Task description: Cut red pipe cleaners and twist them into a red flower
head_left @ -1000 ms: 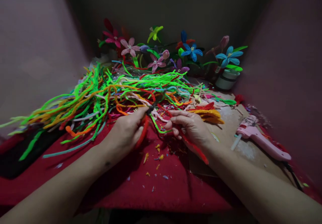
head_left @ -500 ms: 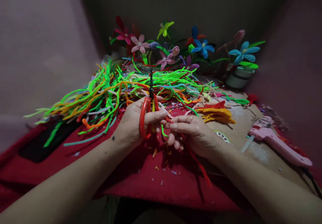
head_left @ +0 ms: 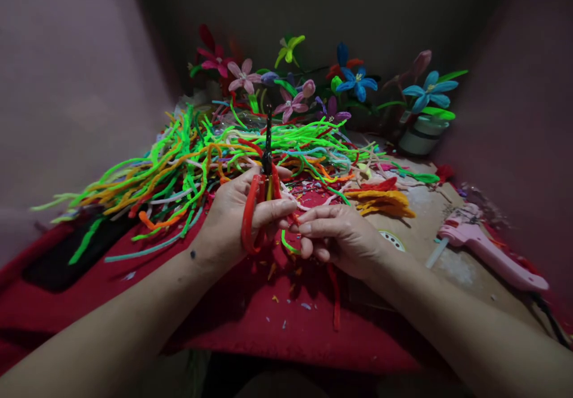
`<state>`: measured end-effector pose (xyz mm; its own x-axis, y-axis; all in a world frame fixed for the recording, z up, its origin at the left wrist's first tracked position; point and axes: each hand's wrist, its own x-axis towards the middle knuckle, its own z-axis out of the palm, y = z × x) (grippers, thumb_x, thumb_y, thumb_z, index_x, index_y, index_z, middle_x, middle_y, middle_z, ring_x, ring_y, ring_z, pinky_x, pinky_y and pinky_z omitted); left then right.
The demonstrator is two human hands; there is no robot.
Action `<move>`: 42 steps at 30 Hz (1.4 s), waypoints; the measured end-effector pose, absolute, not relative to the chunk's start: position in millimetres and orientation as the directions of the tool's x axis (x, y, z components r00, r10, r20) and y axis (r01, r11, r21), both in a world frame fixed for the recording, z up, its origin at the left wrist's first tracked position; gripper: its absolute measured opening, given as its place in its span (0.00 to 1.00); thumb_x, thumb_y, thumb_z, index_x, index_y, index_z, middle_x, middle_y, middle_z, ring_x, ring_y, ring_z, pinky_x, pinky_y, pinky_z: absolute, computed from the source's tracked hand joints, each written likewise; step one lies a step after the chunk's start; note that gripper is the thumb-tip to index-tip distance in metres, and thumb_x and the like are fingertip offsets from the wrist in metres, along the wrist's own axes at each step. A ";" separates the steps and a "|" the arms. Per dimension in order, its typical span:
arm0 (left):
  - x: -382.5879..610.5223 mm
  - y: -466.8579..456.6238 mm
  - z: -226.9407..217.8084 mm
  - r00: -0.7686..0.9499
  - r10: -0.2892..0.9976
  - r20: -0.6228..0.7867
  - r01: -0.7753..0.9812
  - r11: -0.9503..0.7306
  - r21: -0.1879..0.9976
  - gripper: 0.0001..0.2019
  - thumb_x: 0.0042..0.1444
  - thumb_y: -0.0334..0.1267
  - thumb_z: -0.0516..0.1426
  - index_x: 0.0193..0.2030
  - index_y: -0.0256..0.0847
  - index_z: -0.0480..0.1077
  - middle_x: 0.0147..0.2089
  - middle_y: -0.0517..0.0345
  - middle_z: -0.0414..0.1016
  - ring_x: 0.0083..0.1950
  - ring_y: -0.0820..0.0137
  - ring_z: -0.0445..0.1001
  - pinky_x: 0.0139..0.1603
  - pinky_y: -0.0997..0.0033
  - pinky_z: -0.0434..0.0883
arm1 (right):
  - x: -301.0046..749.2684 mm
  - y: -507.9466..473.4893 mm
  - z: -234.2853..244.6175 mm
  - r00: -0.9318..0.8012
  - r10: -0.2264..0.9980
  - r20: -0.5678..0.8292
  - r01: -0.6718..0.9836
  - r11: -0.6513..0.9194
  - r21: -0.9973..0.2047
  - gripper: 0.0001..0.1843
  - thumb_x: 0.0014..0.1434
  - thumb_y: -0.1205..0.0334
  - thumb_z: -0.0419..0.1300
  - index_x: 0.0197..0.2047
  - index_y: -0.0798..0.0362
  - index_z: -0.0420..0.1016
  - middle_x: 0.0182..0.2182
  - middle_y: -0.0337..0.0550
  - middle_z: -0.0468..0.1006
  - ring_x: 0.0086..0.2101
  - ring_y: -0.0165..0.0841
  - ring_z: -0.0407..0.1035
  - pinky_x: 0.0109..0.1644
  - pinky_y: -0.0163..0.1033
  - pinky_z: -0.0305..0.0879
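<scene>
My left hand (head_left: 233,216) is wrapped round red-handled scissors (head_left: 249,213), whose dark blades point up and away from me. Its thumb and fingertips also press at one end of a red pipe cleaner (head_left: 335,302). Opposite, my right hand (head_left: 347,237) pinches that pipe cleaner between thumb and fingers, the two hands' fingertips almost meeting. The red strand hangs below my right hand over the red cloth; its part between the fingers is mostly hidden. Behind the hands lies a heap of green, orange and other pipe cleaners (head_left: 295,138).
Pipe-cleaner flowers (head_left: 358,83) stand at the back, one beside a jar (head_left: 423,135). A pink glue gun (head_left: 496,255) rests on cardboard (head_left: 461,272) at right, near orange pipe-cleaner pieces (head_left: 387,203). A dark flat object (head_left: 67,261) lies at left; scraps dot the red cloth (head_left: 250,320).
The hanging end of the red pipe cleaner has swung left and now hangs nearly straight down. Both hands keep their grip, with the fingers shifted slightly. The whole view has moved a little.
</scene>
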<state>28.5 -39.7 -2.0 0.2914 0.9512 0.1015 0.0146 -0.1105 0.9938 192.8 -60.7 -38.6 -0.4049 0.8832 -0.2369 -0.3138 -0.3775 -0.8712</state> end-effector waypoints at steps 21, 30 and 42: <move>24.4 -30.9 -8.6 0.370 0.929 -0.026 0.033 0.015 0.999 0.17 0.45 0.34 0.64 0.43 0.39 0.68 0.23 0.65 0.69 0.20 0.78 0.65 0.19 0.80 0.63 | 190.6 -59.2 -39.6 -0.370 0.904 -0.213 -0.364 -0.352 -0.862 0.10 0.48 0.60 0.66 0.30 0.57 0.71 0.19 0.39 0.77 0.13 0.23 0.63 0.11 0.25 0.51; 32.1 -34.2 -12.1 0.344 0.938 -0.038 -0.011 0.044 0.999 0.11 0.44 0.33 0.63 0.33 0.39 0.64 0.23 0.67 0.66 0.21 0.78 0.65 0.21 0.79 0.63 | 189.2 -60.8 -41.3 -0.379 0.903 -0.202 -0.324 -0.335 -0.885 0.11 0.50 0.58 0.65 0.32 0.56 0.72 0.20 0.39 0.77 0.15 0.23 0.65 0.14 0.26 0.54; 33.5 -34.0 -16.9 0.334 0.941 -0.047 -0.013 0.055 0.998 0.12 0.47 0.35 0.63 0.37 0.38 0.67 0.26 0.63 0.70 0.24 0.76 0.69 0.23 0.79 0.65 | 189.1 -60.2 -39.8 -0.362 0.917 -0.168 -0.345 -0.300 -0.889 0.07 0.51 0.63 0.62 0.26 0.56 0.70 0.17 0.35 0.73 0.13 0.19 0.56 0.15 0.27 0.41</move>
